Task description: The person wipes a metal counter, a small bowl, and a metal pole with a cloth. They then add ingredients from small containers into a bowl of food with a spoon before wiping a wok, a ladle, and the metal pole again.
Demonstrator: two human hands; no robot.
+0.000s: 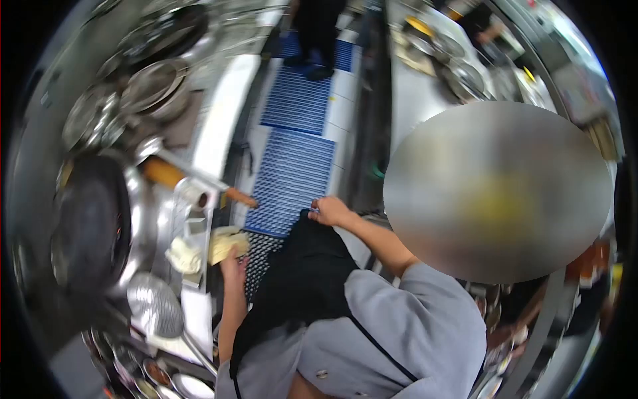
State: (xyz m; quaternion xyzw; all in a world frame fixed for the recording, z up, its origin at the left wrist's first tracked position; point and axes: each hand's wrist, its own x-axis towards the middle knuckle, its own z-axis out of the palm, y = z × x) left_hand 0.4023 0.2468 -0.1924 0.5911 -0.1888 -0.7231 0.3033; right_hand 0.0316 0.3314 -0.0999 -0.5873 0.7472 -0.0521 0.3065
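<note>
Low at the left, my left hand [232, 267] is closed on a folded pale-yellow cloth [228, 245] at the edge of the stove counter. A white crumpled cloth [183, 256] lies just beside it. My right hand [334, 212] is out in front of me with its fingers closed, pinching the upper edge of my black apron [309, 256]. A ladle with a wooden handle [240, 197] sticks out over the counter edge between the two hands. Near my left forearm rests a large perforated skimmer [156, 307].
A dark wok [93, 219] and several strainers and bowls [156, 86] fill the left counter. Blue mats [292, 176] cover the aisle floor, where another person's legs [318, 40] stand. Pans [465, 78] sit on the right counter; a blurred oval hides part of it.
</note>
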